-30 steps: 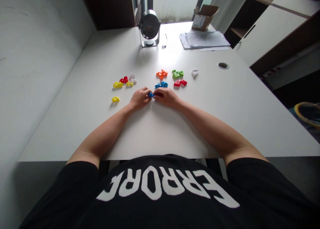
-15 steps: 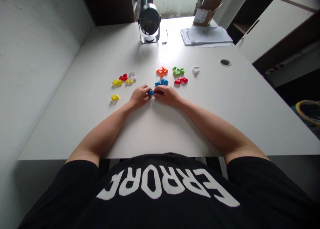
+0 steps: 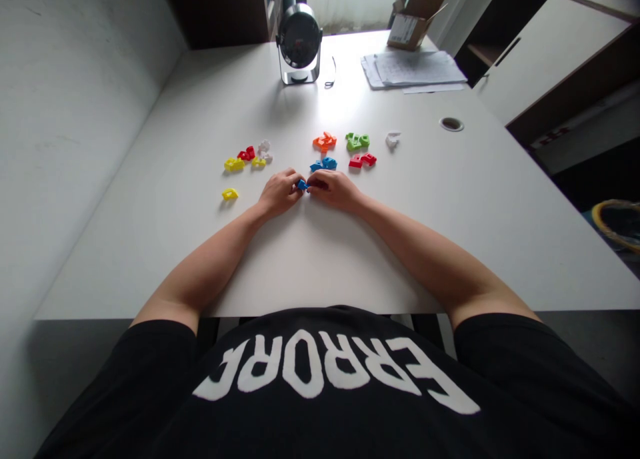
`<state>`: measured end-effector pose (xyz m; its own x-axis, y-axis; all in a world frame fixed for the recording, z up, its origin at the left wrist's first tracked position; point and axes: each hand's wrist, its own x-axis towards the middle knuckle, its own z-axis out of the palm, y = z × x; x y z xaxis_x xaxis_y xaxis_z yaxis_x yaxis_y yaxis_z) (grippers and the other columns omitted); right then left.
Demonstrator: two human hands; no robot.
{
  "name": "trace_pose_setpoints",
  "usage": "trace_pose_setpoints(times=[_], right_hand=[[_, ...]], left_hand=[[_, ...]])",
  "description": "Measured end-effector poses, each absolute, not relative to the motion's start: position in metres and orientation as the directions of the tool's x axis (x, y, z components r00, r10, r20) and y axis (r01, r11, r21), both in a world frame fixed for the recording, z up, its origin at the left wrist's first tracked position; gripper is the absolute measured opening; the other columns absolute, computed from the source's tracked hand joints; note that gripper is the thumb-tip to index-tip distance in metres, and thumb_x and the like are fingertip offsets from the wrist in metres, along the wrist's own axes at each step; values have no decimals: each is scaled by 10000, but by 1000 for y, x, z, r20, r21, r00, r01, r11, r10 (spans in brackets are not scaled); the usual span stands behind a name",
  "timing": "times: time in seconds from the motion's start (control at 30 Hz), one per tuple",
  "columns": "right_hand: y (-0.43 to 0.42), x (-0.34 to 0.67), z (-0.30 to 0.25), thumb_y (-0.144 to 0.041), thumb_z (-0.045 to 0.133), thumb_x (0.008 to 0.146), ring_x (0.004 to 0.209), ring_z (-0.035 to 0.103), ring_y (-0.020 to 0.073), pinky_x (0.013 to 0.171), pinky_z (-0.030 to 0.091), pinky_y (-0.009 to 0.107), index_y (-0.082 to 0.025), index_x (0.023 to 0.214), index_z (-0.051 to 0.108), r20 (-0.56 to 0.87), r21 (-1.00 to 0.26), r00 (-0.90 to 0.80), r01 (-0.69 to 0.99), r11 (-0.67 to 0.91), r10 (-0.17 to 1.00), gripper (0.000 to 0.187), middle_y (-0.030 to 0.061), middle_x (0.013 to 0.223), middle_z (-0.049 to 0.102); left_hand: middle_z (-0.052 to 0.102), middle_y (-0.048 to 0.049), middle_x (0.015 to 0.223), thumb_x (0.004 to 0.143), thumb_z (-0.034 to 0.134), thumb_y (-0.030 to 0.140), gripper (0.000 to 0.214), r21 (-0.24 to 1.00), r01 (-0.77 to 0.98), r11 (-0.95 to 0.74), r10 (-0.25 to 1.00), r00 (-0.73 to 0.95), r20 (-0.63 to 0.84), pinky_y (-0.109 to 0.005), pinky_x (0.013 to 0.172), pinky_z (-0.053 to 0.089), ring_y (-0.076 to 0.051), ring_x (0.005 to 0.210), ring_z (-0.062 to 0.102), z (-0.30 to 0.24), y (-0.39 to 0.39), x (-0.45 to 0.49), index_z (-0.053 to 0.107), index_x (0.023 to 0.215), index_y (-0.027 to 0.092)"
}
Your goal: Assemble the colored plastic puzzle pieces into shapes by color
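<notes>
A small blue plastic piece (image 3: 303, 185) is pinched between the fingers of my left hand (image 3: 280, 192). My right hand (image 3: 336, 189) meets it from the other side, its fingertips closed at the piece's right end; part of the piece is hidden by the fingers. Just beyond my right hand lie more blue pieces (image 3: 324, 164). Behind those sits a group of orange pieces (image 3: 325, 141), with green pieces (image 3: 357, 141) and red pieces (image 3: 363, 160) to the right. Left of my left hand are yellow pieces (image 3: 234, 165) and a single yellow piece (image 3: 230, 194).
More red pieces (image 3: 247, 153) and white pieces (image 3: 265, 151) lie at the left, and a white piece (image 3: 393, 139) at the right. Farther back stand a round black device on a metal stand (image 3: 299, 39), papers (image 3: 413, 70) and an open cardboard box (image 3: 413, 25). A cable hole (image 3: 451, 124) pierces the white table (image 3: 300, 265).
Both hands stay in the same place around the blue piece. The view has shifted very slightly; the pieces on the table lie as before.
</notes>
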<state>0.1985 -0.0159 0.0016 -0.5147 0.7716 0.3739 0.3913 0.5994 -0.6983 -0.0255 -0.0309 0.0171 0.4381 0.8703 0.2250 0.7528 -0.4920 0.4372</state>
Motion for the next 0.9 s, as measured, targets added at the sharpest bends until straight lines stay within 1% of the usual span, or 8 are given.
trace_pose_setpoints(times=[0.17, 0.4, 0.6, 0.9], right_hand=[[-15, 199, 0, -409, 653, 910, 724, 545, 166, 698, 410, 303, -185, 920, 706, 382, -697, -505, 392, 600, 774, 231, 31, 810, 669], [-15, 198, 1, -429, 653, 911, 737, 541, 170, 706, 411, 309, -189, 919, 718, 364, -702, -501, 406, 585, 785, 250, 42, 838, 692], [-16, 199, 2, -411, 655, 924, 723, 542, 178, 706, 415, 317, -189, 930, 713, 370, -697, -508, 402, 594, 778, 229, 44, 841, 685], [-15, 200, 1, -425, 660, 920, 744, 549, 175, 718, 429, 312, -182, 968, 733, 379, -687, -513, 402, 606, 770, 257, 50, 875, 694]], left_hand=[[717, -63, 1055, 907, 609, 222, 243, 433, 750, -500, 866, 440, 238, -329, 779, 482, -185, 818, 630, 15, -30, -26, 789, 1069, 235], [708, -63, 1035, 903, 610, 214, 209, 433, 751, -497, 868, 436, 239, -332, 763, 474, -190, 812, 626, 16, -31, -25, 778, 1024, 236], [706, -65, 1036, 910, 619, 209, 205, 437, 751, -494, 869, 435, 235, -338, 784, 480, -194, 822, 627, 17, -31, -25, 780, 1035, 233], [706, -66, 1044, 905, 625, 209, 228, 441, 743, -504, 864, 443, 241, -335, 800, 483, -193, 839, 632, 15, -29, -26, 787, 1065, 223]])
